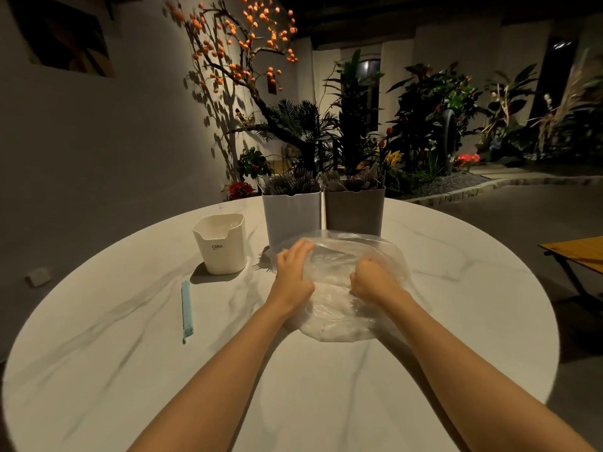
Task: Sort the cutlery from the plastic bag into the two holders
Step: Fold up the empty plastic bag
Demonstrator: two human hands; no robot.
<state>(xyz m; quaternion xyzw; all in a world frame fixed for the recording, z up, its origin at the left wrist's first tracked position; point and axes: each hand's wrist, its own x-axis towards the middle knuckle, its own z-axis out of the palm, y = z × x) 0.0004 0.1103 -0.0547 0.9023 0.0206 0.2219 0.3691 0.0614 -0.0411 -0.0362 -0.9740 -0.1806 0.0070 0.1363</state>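
A clear plastic bag (342,308) lies crumpled on the round marble table (130,370), just in front of two holders. My left hand (292,272) rests on the bag's left edge with fingers spread over the plastic. My right hand (373,277) is curled into the bag's middle, gripping the film. The white holder (292,216) stands at the back left and holds several grey forks. The grey holder (354,210) stands beside it on the right, with several utensils in it. A fork's tines (261,266) stick out at the bag's left side.
A small white cup marked CRBW (222,247) stands left of the holders. A light blue sealing strip (186,310) lies on the table further left. Plants and a tree with orange fruit stand behind the table. A wooden bench (577,252) is at the right.
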